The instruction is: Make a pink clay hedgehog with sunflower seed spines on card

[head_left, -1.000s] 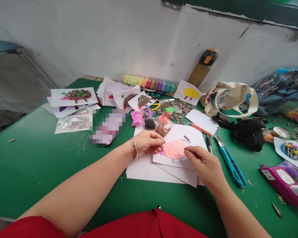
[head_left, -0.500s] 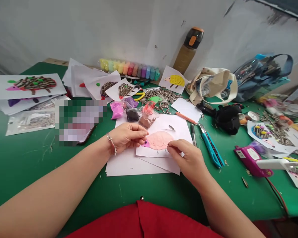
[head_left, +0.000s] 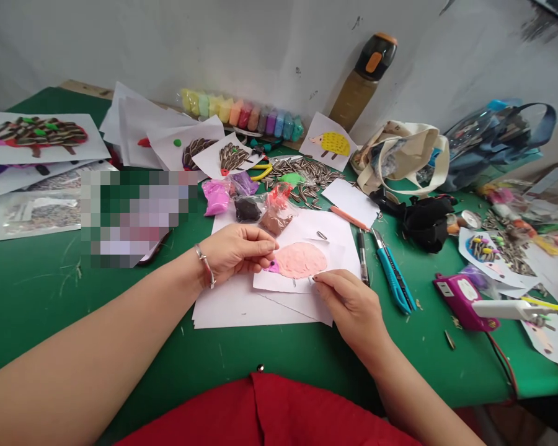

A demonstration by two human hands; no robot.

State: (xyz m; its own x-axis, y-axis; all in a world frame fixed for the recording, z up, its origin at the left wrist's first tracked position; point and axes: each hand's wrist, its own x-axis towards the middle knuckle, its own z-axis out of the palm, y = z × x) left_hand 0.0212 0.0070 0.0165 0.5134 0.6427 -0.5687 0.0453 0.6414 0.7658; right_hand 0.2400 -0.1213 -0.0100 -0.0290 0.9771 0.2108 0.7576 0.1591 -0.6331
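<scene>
A white card [head_left: 279, 286] lies on several sheets of white paper [head_left: 232, 313]. On it is a hedgehog shape with a pink clay body [head_left: 302, 260], a purple face with a dark eye, and short drawn leg lines below. My left hand [head_left: 242, 253] is closed in a pinch beside the face; whatever is between thumb and finger is hidden. My right hand [head_left: 348, 300] is closed too, its fingertips at the card's lower right by a leg line. A tiny dark speck shows at those tips, too small to name. One sunflower seed [head_left: 322, 235] lies above the body.
Bags of purple clay [head_left: 216, 197], black clay [head_left: 247, 209] and brown clay [head_left: 276, 217] sit behind the card, near a pile of sunflower seeds [head_left: 307, 176]. To the right are a pen [head_left: 363, 257], a blue utility knife [head_left: 393, 272] and a magenta device [head_left: 465, 300]. A bottle [head_left: 363, 80] stands behind.
My right fingertips have drawn slightly down from the pink body's lower edge, showing more of the leg line. The left hand keeps its pinch. The view has shifted a little.
</scene>
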